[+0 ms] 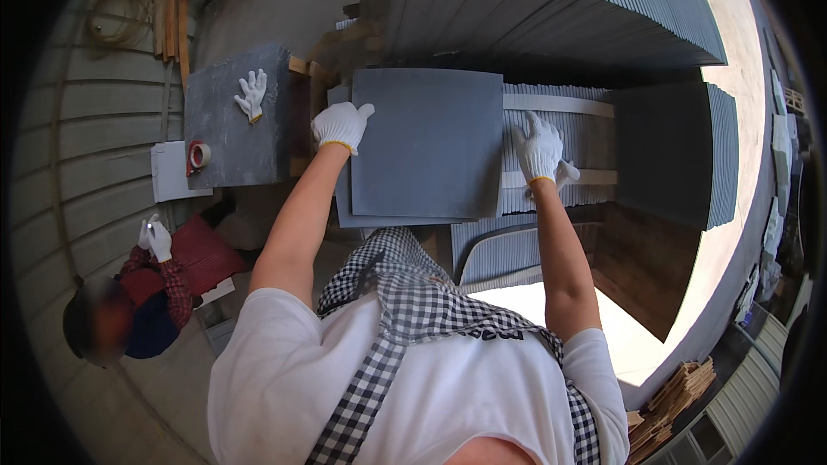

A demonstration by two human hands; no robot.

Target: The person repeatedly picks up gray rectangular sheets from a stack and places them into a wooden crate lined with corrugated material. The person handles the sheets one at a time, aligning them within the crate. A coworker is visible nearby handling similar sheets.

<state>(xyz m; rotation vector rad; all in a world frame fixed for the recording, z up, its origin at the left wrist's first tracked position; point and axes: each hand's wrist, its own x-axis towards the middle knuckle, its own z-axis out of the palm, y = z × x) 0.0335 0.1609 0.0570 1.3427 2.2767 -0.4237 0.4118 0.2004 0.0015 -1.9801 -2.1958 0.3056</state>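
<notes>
A flat, square dark-grey slab (427, 142) lies in front of me, on top of another grey slab (343, 198) that shows along its left and lower edges. My left hand (341, 127), in a white knitted glove, is closed at the upper slab's left edge with the thumb over its face; the fingertips are hidden. Just past the slab's right edge, my gloved right hand (539, 153) has its fingers apart over a row of thin slabs standing on edge (573, 139). Pale straps (594, 106) cross that row. A white glove-like shape (566, 174) shows beside the right wrist.
Long stacks of upright slabs (551, 9) stand ahead, with more slabs (663, 155) at the right. A grey-topped block (226, 151) at left bears a loose white glove (251, 95) and a tape roll (199, 155). Another person (164, 293) sits at lower left.
</notes>
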